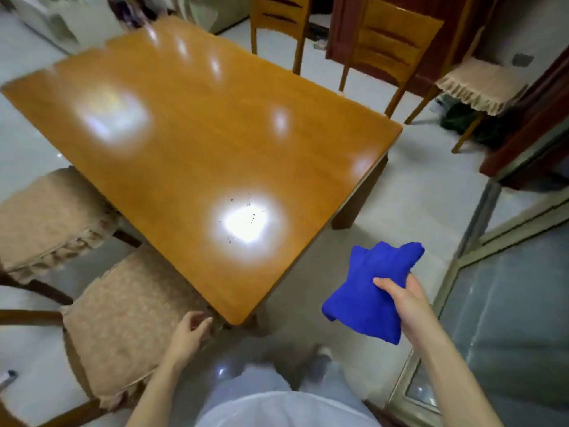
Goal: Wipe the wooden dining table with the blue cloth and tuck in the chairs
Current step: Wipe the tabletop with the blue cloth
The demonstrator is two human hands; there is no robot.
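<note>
Your right hand (409, 306) grips the bunched blue cloth (369, 291), thumb on top, held in the air over the floor just right of the wooden table's (200, 134) near corner, not touching it. Left hand (189, 329) is loosely curled and holds nothing, hovering by that corner; contact with the near chair (123, 318) can't be told. Dark specks (243, 211) sit in the glare near you. Wiping looks not yet started. Next: carry the cloth left onto the top, press it flat and sweep the specks. Second left chair (43, 217) and far chairs (394, 47) stand untucked.
</note>
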